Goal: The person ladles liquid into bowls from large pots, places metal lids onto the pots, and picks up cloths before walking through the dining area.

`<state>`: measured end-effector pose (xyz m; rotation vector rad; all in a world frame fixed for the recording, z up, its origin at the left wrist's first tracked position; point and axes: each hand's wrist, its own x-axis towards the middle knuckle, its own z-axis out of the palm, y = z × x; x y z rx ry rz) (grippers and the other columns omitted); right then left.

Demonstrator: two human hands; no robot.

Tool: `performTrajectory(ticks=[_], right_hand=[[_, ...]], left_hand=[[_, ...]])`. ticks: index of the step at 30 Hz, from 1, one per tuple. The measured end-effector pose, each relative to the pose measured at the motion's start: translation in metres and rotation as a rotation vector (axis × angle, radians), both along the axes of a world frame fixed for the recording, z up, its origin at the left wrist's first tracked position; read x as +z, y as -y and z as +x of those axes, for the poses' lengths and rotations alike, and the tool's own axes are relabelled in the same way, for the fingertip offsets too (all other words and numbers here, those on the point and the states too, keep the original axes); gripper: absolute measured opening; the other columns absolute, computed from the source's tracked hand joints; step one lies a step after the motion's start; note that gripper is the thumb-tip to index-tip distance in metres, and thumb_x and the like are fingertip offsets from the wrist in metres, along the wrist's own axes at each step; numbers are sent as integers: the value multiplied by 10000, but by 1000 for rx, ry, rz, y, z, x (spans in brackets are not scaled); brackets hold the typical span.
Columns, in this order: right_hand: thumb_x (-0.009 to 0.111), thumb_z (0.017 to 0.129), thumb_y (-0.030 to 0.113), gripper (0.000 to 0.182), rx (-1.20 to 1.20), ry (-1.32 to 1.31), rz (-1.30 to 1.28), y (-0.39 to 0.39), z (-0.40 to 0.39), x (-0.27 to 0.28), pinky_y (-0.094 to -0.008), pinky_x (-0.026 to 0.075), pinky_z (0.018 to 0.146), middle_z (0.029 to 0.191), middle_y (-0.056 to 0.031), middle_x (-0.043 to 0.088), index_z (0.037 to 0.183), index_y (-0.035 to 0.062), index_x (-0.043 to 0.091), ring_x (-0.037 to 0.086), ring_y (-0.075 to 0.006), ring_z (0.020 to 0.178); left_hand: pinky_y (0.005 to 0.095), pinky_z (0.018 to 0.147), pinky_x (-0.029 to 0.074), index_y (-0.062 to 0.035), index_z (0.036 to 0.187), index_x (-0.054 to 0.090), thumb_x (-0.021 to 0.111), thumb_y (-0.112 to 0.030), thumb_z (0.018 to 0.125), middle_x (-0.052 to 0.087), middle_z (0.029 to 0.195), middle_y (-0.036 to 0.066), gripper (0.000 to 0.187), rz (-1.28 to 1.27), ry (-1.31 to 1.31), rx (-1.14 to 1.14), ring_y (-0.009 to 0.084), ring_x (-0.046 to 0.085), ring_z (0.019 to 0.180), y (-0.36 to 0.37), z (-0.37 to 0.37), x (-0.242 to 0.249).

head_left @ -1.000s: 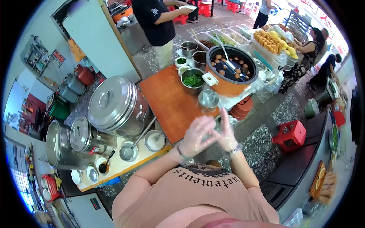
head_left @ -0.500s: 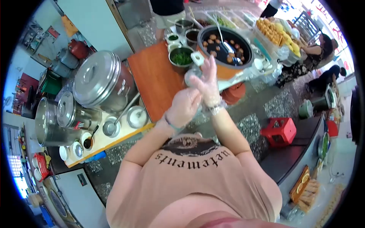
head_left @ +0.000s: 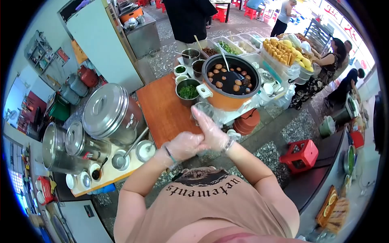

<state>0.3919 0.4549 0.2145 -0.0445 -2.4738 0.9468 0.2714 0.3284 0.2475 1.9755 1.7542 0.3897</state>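
Note:
Both hands wear thin clear plastic gloves and meet in front of my chest. My left hand (head_left: 183,145) is closed, its fingers curled against the base of my right hand, pinching the clear plastic glove there. My right hand (head_left: 212,133) is open, fingers stretched forward, holding nothing. Just beyond them, a clear container (head_left: 204,108) stands at the edge of the brown wooden tabletop (head_left: 160,107). Past it are a metal pot of chopped greens (head_left: 187,91) and an orange cooker (head_left: 225,99) of eggs in dark broth, with a ladle handle (head_left: 223,56) rising from it.
Large lidded steel pots (head_left: 106,111) and a bowl with a ladle (head_left: 120,160) stand at left. Beyond the cooker are trays of toppings (head_left: 228,47) and fried dough sticks (head_left: 279,52). A red stool (head_left: 302,156) is at right. A person in black (head_left: 184,20) stands ahead; others are further off.
My hands have come lower and nearer my body, still together. The right hand has tilted from upright to pointing forward-left. The view has tipped up, showing more of the room ahead.

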Motion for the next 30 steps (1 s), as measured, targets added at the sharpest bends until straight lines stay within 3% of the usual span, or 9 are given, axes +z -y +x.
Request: performTrajectory(ticks=[7, 12, 14, 15, 17, 18, 20, 28, 30], right_hand=[[604, 727, 115, 800, -228, 37, 285, 17, 6, 26, -473, 291, 1079, 1444, -190, 335, 1449, 58, 265, 349, -364, 1322], [662, 750, 147, 750, 189, 63, -48, -3, 31, 62, -424, 357, 1055, 1385, -177, 431, 1415, 45, 332, 445, -338, 1253], [767, 715, 241, 826, 212, 85, -239, -14, 43, 68, -418, 392, 1033, 1368, -168, 455, 1399, 42, 350, 481, -335, 1217], [767, 715, 241, 826, 212, 86, -237, -12, 41, 68, -418, 392, 1033, 1368, -168, 455, 1399, 42, 350, 481, -335, 1217], [779, 690, 287, 821, 242, 221, 75, 2, 34, 61, -412, 412, 1012, 1340, -163, 475, 1366, 41, 383, 498, -339, 1196], [787, 670, 314, 774, 231, 248, 221, 17, 27, 58, -410, 451, 954, 1244, -160, 527, 1303, 46, 430, 538, -343, 1127], [788, 640, 320, 708, 197, 296, 253, 30, 21, 42, -416, 482, 870, 1096, -136, 569, 1219, 59, 474, 584, -318, 1020], [777, 594, 302, 494, 111, 52, 526, 61, -10, 39, -427, 497, 730, 794, -95, 603, 994, 89, 581, 626, -286, 796], [774, 597, 322, 559, 149, 67, 533, 61, -15, 38, -479, 481, 760, 868, -98, 619, 1066, 84, 584, 624, -296, 829]], left_hand=[[428, 814, 468, -5, 1049, 621, 685, -481, 770, 648, 912, 223, 556, 4, 141, 55, 398, 606, 880, -5, 24, 10], [402, 885, 461, 28, 1095, 597, 609, -324, 857, 636, 1044, 200, 425, 104, 629, -57, 330, 614, 952, -6, 6, -8], [401, 941, 431, 26, 1158, 562, 526, -209, 886, 600, 1131, 193, 361, -97, 972, 227, 315, 583, 1034, 1, -4, -2], [401, 941, 431, 26, 1158, 562, 526, -209, 886, 600, 1131, 193, 361, -95, 972, 227, 315, 583, 1034, -3, -4, -10], [379, 947, 427, 11, 1192, 548, 501, -167, 878, 591, 1123, 189, 365, 249, 415, -5, 308, 559, 1066, -11, 0, -41], [350, 937, 434, -7, 1186, 560, 493, -146, 870, 581, 1127, 170, 351, 432, -421, -327, 294, 556, 1050, -2, 9, -51], [402, 896, 468, -14, 1143, 568, 512, -162, 908, 581, 1122, 172, 283, 35, -159, -334, 298, 577, 1023, 4, 12, -45], [395, 897, 466, -15, 1183, 531, 501, -182, 925, 561, 1139, 168, 308, 172, 258, -108, 295, 571, 1021, -10, 4, -58], [394, 897, 466, -16, 1193, 522, 498, -186, 929, 556, 1143, 167, 315, 255, 435, -12, 295, 569, 1021, -14, 2, -60]])
